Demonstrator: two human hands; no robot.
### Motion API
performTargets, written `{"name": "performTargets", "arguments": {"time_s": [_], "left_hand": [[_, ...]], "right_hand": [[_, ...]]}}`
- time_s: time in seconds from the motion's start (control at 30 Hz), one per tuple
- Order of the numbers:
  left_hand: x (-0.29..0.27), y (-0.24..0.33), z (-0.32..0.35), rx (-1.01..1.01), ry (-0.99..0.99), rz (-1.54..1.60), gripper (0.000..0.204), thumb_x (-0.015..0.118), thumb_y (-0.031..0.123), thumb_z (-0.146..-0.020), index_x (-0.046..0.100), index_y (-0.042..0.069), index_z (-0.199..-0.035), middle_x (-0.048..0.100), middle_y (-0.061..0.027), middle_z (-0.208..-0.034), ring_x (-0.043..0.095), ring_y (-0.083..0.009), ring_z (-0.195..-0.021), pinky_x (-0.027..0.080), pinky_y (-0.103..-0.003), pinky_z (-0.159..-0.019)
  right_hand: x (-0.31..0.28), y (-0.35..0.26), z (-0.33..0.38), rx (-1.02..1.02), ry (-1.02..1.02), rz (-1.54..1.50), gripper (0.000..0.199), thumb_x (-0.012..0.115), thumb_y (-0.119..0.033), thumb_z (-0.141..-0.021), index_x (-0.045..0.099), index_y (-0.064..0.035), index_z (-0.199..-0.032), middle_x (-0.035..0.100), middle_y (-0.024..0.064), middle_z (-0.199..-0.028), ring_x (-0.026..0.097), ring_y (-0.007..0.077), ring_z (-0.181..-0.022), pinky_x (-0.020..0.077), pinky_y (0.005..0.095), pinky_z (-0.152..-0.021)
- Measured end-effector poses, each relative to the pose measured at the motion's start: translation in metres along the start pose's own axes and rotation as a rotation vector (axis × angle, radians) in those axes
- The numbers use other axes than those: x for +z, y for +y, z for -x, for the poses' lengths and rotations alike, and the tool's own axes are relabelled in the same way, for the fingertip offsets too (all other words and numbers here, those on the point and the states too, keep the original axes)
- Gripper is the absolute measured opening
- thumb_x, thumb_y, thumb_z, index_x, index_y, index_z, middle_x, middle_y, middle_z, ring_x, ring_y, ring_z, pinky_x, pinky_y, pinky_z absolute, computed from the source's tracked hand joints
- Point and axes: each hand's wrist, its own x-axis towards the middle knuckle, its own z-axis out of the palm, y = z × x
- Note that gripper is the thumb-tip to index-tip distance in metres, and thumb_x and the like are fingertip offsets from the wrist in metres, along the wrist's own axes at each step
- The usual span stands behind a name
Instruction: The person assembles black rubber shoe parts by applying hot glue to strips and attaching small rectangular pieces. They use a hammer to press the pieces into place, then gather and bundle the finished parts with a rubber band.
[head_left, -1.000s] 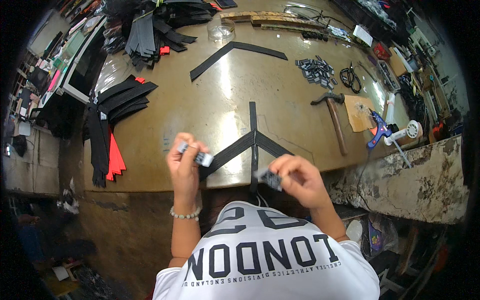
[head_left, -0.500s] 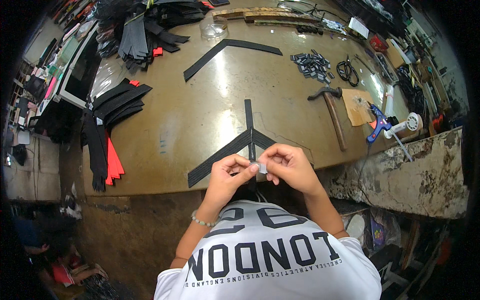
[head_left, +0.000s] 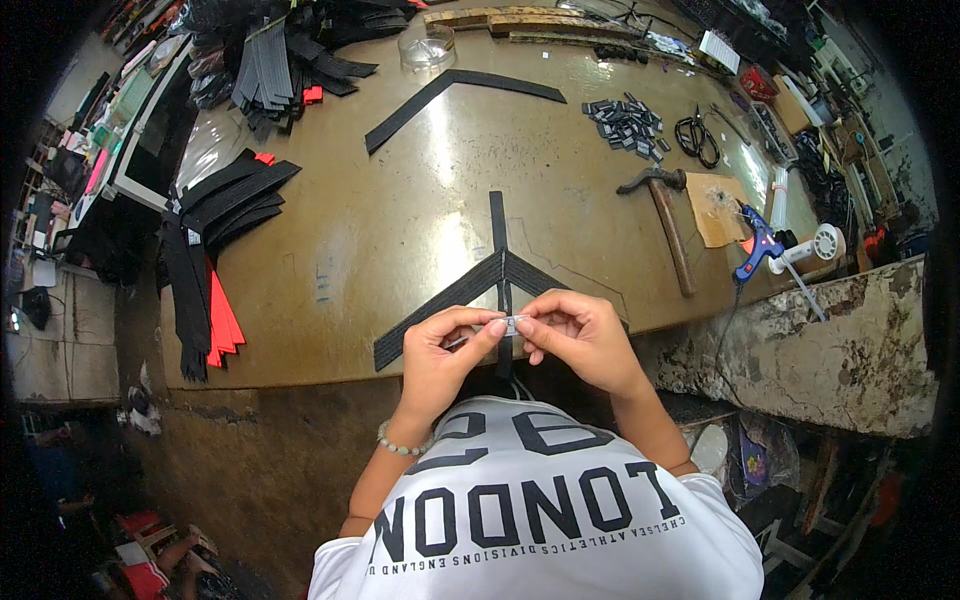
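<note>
Both hands have stayed together at 6 o'clock over the table point(head_left: 380, 240) edge since half a second ago. Left hand point(head_left: 440, 355) and right hand point(head_left: 580, 335) each pinch an end of a small buckle point(head_left: 512, 323), fingertips closed, above black straps point(head_left: 470, 295).

glossy worn table top point(head_left: 400, 230), matt black straps point(head_left: 470, 290), wooden-handled metal hammer point(head_left: 665, 215), small shiny metal piece point(head_left: 512, 324)

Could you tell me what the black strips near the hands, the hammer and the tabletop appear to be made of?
Black strips: matte, flat and limp, probably webbing, leather or rubber; unclear which.
Hammer: brown, wood-like handle with a dark, dull head, likely metal.
Tabletop: smooth, glossy tan surface with glare, possibly laminate or polished stone.
</note>
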Motion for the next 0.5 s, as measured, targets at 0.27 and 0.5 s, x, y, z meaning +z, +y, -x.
{"name": "performTargets", "arguments": {"time_s": [0.27,0.5], "left_hand": [[-0.002,-0.003,-0.001,-0.038,0.031,-0.026,0.014,0.072,0.009,-0.088,0.072,-0.001,-0.097,0.067,-0.0003,-0.082,0.051,-0.0002,-0.065,0.04,-0.016,-0.057],[-0.004,-0.02,-0.045,0.207,0.088,-0.563,0.017,0.072,0.012,-0.083,0.068,-0.004,-0.088,0.067,-0.0114,-0.076,0.061,-0.0152,-0.063,0.048,-0.029,-0.06]], "right_hand": [[-0.004,0.006,-0.01,0.056,-0.026,-0.036,0.018,0.066,-0.011,-0.092,0.065,0.0052,-0.1,0.065,0.0053,-0.08,0.062,0.0087,-0.069,0.0522,0.0227,-0.063],[-0.031,0.012,-0.072,0.051,-0.009,0.491,0.022,0.071,-0.017,-0.087,0.067,0.0049,-0.089,0.064,0.0045,-0.067,0.059,0.0081,-0.058,0.0479,0.0244,-0.052]]}}
